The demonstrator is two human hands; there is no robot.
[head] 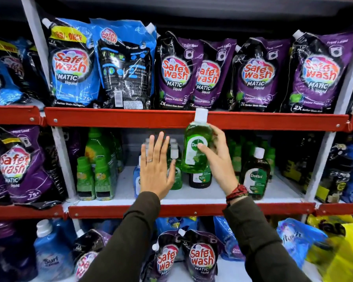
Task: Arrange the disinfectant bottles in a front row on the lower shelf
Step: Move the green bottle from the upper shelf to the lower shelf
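Observation:
My right hand (217, 159) grips a green disinfectant bottle (195, 147) with a white cap, held in the air in front of the middle shelf (202, 195). My left hand (155, 165) is flat and open, fingers spread, in front of a blue bottle (136, 178) and a small green bottle (176, 178) standing on that shelf. A brown disinfectant bottle (200, 180) stands below the lifted one, partly hidden by it. Another brown bottle (255, 176) stands at the front right of the shelf. More white-capped bottles stand behind my left hand.
Green bottles (96, 176) in shrink wrap fill the shelf's left side, and more green bottles (243, 151) line the back right. Detergent pouches (175, 74) hang over the red shelf rail (118, 120) above. Pouches and bottles fill the shelf below.

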